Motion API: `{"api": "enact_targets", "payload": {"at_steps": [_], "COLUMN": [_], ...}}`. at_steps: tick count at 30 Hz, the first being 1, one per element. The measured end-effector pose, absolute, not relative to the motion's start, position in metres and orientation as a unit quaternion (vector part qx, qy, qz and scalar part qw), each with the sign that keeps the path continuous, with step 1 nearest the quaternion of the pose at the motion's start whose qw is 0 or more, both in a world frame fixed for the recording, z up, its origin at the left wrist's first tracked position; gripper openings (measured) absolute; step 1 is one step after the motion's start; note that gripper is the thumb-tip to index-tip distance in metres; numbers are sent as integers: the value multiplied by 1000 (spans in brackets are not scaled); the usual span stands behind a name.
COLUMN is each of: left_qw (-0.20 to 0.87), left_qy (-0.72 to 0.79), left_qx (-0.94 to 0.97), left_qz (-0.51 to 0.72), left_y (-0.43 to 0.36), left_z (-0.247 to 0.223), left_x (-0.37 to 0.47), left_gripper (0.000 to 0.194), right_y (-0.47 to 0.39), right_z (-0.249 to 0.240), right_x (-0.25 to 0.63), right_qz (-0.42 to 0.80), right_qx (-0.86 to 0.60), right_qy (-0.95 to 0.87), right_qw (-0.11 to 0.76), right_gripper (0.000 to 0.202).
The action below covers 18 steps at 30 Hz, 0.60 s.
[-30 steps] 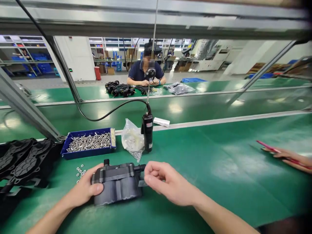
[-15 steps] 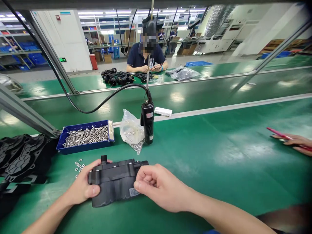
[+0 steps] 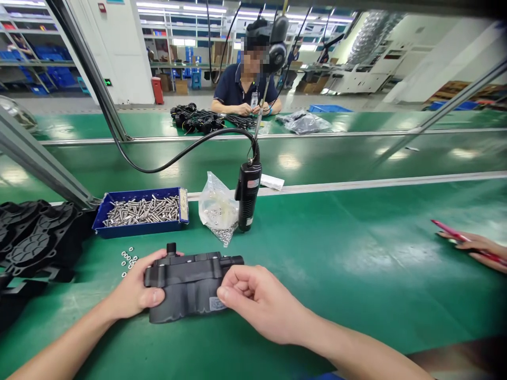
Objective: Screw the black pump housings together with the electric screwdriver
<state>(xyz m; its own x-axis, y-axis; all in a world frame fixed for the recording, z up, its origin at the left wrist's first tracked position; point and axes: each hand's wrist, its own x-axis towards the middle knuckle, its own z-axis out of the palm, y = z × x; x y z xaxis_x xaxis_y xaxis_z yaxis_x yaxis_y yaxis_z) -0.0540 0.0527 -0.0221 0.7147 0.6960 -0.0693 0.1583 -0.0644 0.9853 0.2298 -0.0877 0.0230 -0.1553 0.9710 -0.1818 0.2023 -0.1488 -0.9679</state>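
My left hand (image 3: 148,290) is wrapped round the left end of a black plastic housing (image 3: 186,290), thumb on its near face. The housing has a short round stub on top, several screw heads along its upper edge and a small grey label. At its right end my right hand (image 3: 253,301) is closed, thumb and forefinger pinched beside the label. Whatever is between those fingertips is hidden. Small metal nuts or washers (image 3: 129,257) lie loose on the green bench just beyond my left hand.
Beyond the housing are a blue tray (image 3: 138,228) of metal screws, a clear bag (image 3: 217,211) of small metal parts and a hanging black electric screwdriver (image 3: 249,195). Black housings (image 3: 35,243) are stacked left. Another person's hand (image 3: 481,245) holds a red pen-like tool at right; a co-worker (image 3: 245,89) sits opposite.
The whole view has tilted and shifted slightly. Both hands keep the same hold at the housing, which shows no clear movement of its own.
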Motion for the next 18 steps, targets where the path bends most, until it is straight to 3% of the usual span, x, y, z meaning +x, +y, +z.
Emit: {"api": "enact_targets", "payload": {"at_steps": [18], "left_qw": [599], "left_qy": [309], "left_qx": [708], "left_qz": [209], "left_y": [56], "left_z": [-20], "left_x": [-52], "left_gripper": [101], "right_y": [-88], "right_z": [21], "right_x": [229], "right_qz": [513], "right_qx": [-552], "right_qy": [-546], "right_qw": [368], "right_gripper": [32]}}
